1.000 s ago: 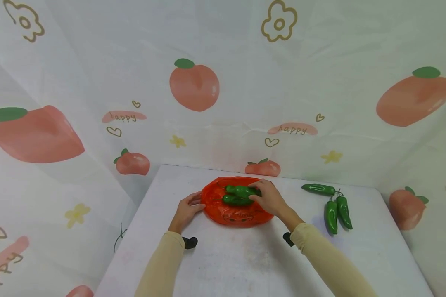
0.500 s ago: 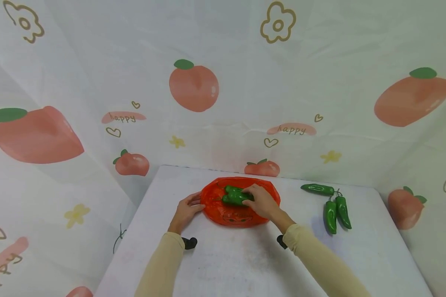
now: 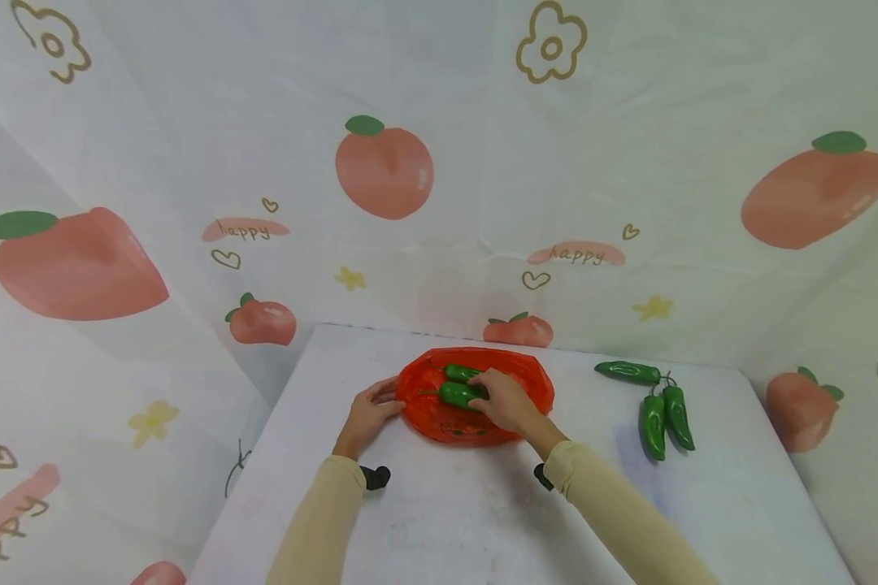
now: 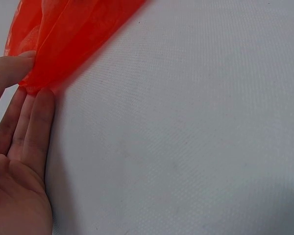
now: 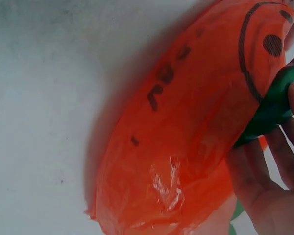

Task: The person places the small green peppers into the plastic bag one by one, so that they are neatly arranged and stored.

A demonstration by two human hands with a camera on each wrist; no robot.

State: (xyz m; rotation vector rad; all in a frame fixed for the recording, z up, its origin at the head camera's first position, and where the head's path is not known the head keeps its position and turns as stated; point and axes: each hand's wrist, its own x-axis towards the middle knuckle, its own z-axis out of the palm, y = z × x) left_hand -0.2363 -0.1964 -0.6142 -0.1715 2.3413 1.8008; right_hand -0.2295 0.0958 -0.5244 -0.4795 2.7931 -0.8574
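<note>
A red plastic bag point(image 3: 426, 416) with dark printing lies spread in an oval on the white table. At its left end my left hand point(image 3: 368, 414) holds the edge; in the left wrist view the thumb is over the plastic point(image 4: 81, 36) and the fingers are under it. My right hand point(image 3: 510, 400), inside the bag's outline, grips a green chili pepper point(image 3: 457, 395) by its right end, the thin stem pointing left. Just behind that pepper lies another green pepper point(image 3: 459, 373), partly hidden by the fingers. In the right wrist view, thumb and fingers clasp the glossy green pepper point(image 5: 272, 110).
Three more green peppers lie on the table to the right: one crosswise pepper point(image 3: 629, 372) at the back and two side by side, a left one point(image 3: 654, 426) and a right one point(image 3: 677, 418). A fruit-printed white curtain point(image 3: 454, 268) stands behind the table point(image 3: 454, 520).
My right hand has shifted left and slightly nearer along the peppers, onto the nearer one. The two peppers in the bag have moved a little against each other. The left hand stays put.
</note>
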